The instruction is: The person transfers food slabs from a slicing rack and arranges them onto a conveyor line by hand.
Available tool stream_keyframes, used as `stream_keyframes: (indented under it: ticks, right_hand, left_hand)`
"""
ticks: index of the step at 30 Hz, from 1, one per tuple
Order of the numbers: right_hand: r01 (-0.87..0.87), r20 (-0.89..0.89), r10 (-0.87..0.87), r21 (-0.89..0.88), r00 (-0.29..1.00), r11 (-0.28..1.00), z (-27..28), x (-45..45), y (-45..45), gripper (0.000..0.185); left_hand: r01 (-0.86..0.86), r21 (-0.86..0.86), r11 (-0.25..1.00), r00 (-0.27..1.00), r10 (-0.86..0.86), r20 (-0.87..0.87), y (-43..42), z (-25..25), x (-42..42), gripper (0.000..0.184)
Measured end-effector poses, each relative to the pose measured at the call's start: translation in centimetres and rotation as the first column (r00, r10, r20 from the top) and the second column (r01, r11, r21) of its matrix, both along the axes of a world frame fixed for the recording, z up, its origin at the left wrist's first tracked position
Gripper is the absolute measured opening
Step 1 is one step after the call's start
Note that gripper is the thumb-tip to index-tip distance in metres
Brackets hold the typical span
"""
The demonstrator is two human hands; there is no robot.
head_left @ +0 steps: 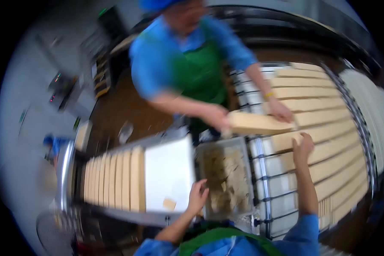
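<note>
My left hand [197, 196] is held over the gap between a white work surface [168, 164] and a grey bin [200, 155]. Its fingers are apart and nothing is in them. Across the bin, my right hand [303, 147] rests on or just above a long pale-tan block [282, 141] on the slatted conveyor [264, 187]. Its thumb and fingers are apart, and contact is hard to judge through the blur. Just beyond it, a co-worker's two hands hold another long pale-tan block [258, 123] by its ends. Broken tan pieces [228, 175] lie in the bin.
Several long tan blocks [324, 104] lie side by side on the conveyor. More stand in a row [115, 181] at the left of the white surface, where a small tan piece [169, 203] lies. A co-worker [196, 64] in a green apron stands opposite. Metal rails edge both surfaces.
</note>
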State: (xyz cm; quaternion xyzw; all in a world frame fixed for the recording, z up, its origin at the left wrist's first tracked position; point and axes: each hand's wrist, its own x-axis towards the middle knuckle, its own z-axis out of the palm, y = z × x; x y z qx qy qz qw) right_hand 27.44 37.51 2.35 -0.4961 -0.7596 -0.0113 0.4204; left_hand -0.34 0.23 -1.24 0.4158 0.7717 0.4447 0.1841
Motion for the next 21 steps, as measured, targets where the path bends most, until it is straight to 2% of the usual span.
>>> stream_keyframes:
  ticks: [1, 3, 4, 5, 7, 8, 9, 10, 12, 14, 15, 16, 17, 19, 21]
  right_hand:
    - [-0.05, -0.014, 0.049, -0.064, 0.999, 0.997, 0.6, -1.1, -2.2, 0.033]
    - [-0.104, 0.09, 0.126, -0.212, 0.988, 0.972, 1.8, -3.4, -7.3, 0.028]
    - [-0.134, 0.157, 0.175, -0.242, 0.972, 0.961, 0.4, -3.6, -9.0, 0.024]
    - [-0.155, 0.194, 0.204, -0.242, 0.96, 0.958, -0.8, -4.8, -9.5, 0.02]
    - [-0.408, 0.129, 0.413, -0.065, 0.901, 0.911, -0.3, -8.3, -13.2, 0.013]
    - [-0.421, 0.122, 0.449, -0.202, 0.885, 0.885, -1.2, -9.6, -14.7, 0.013]
    - [-0.418, 0.112, 0.473, -0.324, 0.874, 0.849, -2.0, -11.1, -15.9, 0.015]
    - [-0.531, 0.079, 0.582, -0.325, 0.809, 0.782, -0.8, -13.0, -17.7, 0.023]
    - [-0.611, 0.16, 0.684, -0.337, 0.712, 0.716, -1.3, -16.5, -20.2, 0.036]
    - [-0.659, 0.089, 0.74, -0.393, 0.667, 0.641, -1.4, -21.4, -23.5, 0.047]
    - [-0.666, 0.122, 0.769, -0.427, 0.627, 0.611, -1.5, -23.9, -24.6, 0.051]
    - [-0.669, 0.153, 0.795, -0.461, 0.587, 0.583, -1.9, -26.5, -25.6, 0.054]
    - [-0.65, 0.153, 0.799, -0.503, 0.581, 0.569, -2.3, -28.9, -27.0, 0.058]
    - [-0.607, 0.188, 0.801, -0.561, 0.569, 0.563, -3.7, -33.5, -29.7, 0.063]
    - [-0.6, 0.244, 0.806, -0.561, 0.539, 0.571, -5.9, -38.4, -31.6, 0.067]
  left_hand:
    - [-0.051, 0.004, 0.999, 0.999, 0.051, -0.007, -1.2, -0.4, -1.1, 0.037]
    - [-0.176, 0.008, 0.984, 0.984, 0.176, -0.041, -3.8, 1.0, -2.8, 0.033]
    - [-0.237, -0.017, 0.971, 0.971, 0.237, -0.018, -5.3, 0.6, -3.9, 0.035]
    - [-0.285, 0.02, 0.958, 0.957, 0.285, -0.051, -6.3, 0.0, -6.0, 0.035]
    - [-0.49, 0.032, 0.871, 0.813, 0.47, -0.345, -10.4, -2.1, -8.2, 0.039]
    - [-0.588, -0.049, 0.807, 0.737, 0.51, -0.442, -12.5, -2.1, -9.4, 0.051]
    - [-0.736, -0.1, 0.669, 0.643, 0.646, -0.411, -14.5, -2.9, -10.4, 0.064]
    - [-0.804, -0.223, 0.551, 0.579, 0.64, -0.505, -17.3, -4.2, -11.9, 0.075]
    - [-0.86, -0.322, 0.397, 0.51, 0.701, -0.499, -21.0, -3.6, -12.9, 0.088]
    - [-0.842, -0.391, 0.372, 0.526, 0.73, -0.437, -24.0, -4.7, -14.5, 0.091]
    - [-0.82, -0.45, 0.354, 0.535, 0.755, -0.38, -25.2, -5.4, -15.2, 0.095]
    - [-0.785, -0.439, 0.437, 0.592, 0.736, -0.328, -26.2, -6.3, -16.0, 0.093]
    - [-0.781, -0.44, 0.442, 0.597, 0.735, -0.32, -26.5, -6.4, -16.4, 0.093]
    - [-0.735, -0.347, 0.582, 0.662, 0.727, -0.182, -26.1, -6.5, -16.5, 0.091]
    - [-0.73, -0.31, 0.61, 0.672, 0.724, -0.156, -25.2, -5.6, -16.7, 0.089]
